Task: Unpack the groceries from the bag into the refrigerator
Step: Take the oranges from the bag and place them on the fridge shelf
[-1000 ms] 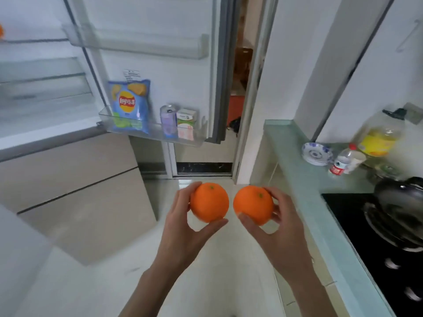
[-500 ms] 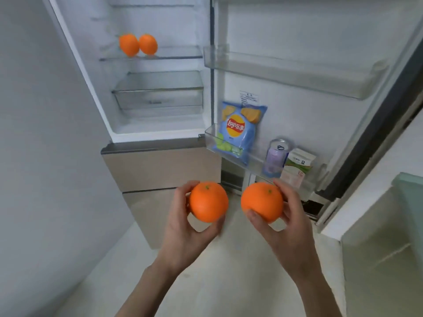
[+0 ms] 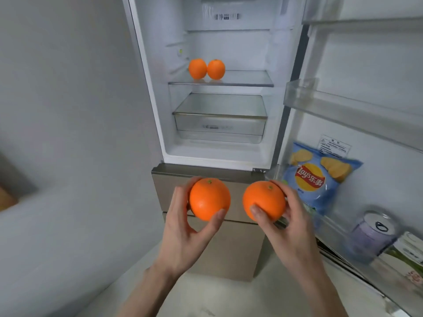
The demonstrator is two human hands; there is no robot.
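Plain grey wall (image 3: pixel 68 110) on the left — a brown blurred object (image 3: pixel 6 197) at its far edge, can't tell what. Pale floor (image 3: pixel 229 298) below, w/ faint marks.

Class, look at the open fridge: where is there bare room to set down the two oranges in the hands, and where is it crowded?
Free: the glass shelf to the right of the two shelved oranges, up to the right wall. The upper door bin shows nothing inside. Crowded: the lower door bin, with chips, can and carton.
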